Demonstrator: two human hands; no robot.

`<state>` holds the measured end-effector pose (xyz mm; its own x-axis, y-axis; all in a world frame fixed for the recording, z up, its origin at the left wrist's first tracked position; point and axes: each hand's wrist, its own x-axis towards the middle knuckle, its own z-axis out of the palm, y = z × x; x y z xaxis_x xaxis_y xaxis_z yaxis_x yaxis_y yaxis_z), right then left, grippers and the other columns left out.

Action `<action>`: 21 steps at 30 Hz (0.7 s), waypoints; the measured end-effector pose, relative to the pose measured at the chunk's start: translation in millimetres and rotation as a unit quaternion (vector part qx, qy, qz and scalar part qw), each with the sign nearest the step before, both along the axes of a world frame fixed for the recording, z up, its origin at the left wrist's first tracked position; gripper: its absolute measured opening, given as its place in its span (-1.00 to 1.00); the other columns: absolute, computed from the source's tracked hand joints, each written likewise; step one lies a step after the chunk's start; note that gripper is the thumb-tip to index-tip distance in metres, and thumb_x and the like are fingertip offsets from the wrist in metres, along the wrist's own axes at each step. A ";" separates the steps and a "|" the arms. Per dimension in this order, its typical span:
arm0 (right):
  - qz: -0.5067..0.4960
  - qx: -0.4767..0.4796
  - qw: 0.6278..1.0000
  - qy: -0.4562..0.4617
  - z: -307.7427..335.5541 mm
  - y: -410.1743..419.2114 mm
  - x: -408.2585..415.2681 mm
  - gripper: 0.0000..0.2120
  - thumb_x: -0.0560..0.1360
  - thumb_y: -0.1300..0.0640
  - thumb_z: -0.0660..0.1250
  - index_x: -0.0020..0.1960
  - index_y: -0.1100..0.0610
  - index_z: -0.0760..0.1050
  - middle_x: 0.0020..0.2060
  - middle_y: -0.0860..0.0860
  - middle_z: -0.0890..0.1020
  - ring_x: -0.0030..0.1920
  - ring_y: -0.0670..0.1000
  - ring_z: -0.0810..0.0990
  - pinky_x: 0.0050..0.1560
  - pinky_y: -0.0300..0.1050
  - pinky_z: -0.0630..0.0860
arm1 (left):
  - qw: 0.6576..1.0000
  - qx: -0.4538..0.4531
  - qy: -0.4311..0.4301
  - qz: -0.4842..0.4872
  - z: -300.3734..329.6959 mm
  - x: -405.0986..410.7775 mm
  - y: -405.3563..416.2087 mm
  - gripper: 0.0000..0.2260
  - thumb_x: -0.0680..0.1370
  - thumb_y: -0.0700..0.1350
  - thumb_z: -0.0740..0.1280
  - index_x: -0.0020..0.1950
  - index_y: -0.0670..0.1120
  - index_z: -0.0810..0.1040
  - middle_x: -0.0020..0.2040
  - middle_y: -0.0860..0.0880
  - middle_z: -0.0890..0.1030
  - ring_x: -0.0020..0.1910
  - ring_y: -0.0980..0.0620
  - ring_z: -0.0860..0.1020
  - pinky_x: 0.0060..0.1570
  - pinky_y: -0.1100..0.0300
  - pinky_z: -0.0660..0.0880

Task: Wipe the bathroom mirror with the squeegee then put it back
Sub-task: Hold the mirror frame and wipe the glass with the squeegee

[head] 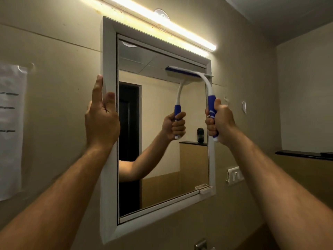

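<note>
Two hands, one squeegee, one mirror. Your right hand (219, 121) has fingers curled tight round the blue-and-white plastic squeegee (207, 82); its blade meets the white-framed rectangular mirror (162, 123) at top right. Your left hand (101, 121) grasps the frame's left edge, thumb in front.

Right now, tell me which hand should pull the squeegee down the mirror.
Right. The right hand already grips the squeegee handle, with the blade at the top right of the mirror. The left hand holds the left side of the frame, probably steadying it.
</note>
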<state>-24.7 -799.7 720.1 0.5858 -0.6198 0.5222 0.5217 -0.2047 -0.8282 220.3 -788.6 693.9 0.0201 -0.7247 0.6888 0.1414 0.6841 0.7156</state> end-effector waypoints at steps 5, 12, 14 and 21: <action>-0.024 0.012 0.999 0.023 -55.2 -1.3 4.4 -0.55 0.62 -0.21 -0.02 -0.16 0.09 0.40 -0.49 -0.04 0.37 -0.56 -0.08 0.26 -0.57 -0.22 0.23 | 0.983 0.100 0.001 -0.152 -43.9 -6.0 -4.4 -0.74 0.56 0.06 0.05 -0.27 -0.01 0.28 -0.54 0.09 0.23 -0.65 0.14 0.14 -0.64 0.40 0.07; -0.005 0.001 1.000 -0.017 -6.7 11.1 -11.7 -0.57 0.63 -0.18 -0.01 -0.16 0.09 0.41 -0.50 -0.06 0.38 -0.57 -0.09 0.27 -0.60 -0.23 0.24 | 0.987 0.110 0.016 -0.114 -3.6 2.7 6.2 -0.74 0.58 0.10 0.01 -0.26 0.03 0.26 -0.54 0.13 0.23 -0.65 0.19 0.16 -0.67 0.40 0.06; -0.012 0.002 1.000 -0.006 -1.7 11.6 -5.2 -0.57 0.63 -0.19 -0.01 -0.15 0.09 0.41 -0.49 -0.05 0.37 -0.57 -0.09 0.27 -0.59 -0.23 0.24 | 0.988 0.102 0.014 -0.116 2.1 0.4 6.2 -0.75 0.57 0.10 0.01 -0.25 0.03 0.25 -0.53 0.12 0.24 -0.63 0.17 0.18 -0.64 0.38 0.08; -0.029 0.022 0.999 0.018 -68.5 1.7 12.2 -0.53 0.61 -0.25 -0.02 -0.16 0.09 0.41 -0.52 -0.06 0.37 -0.57 -0.07 0.27 -0.55 -0.20 0.22 | 0.966 0.132 -0.021 -0.221 -49.5 -19.2 -0.1 -0.75 0.55 0.06 0.08 -0.27 -0.02 0.31 -0.54 0.09 0.22 -0.64 0.14 0.16 -0.62 0.39 0.07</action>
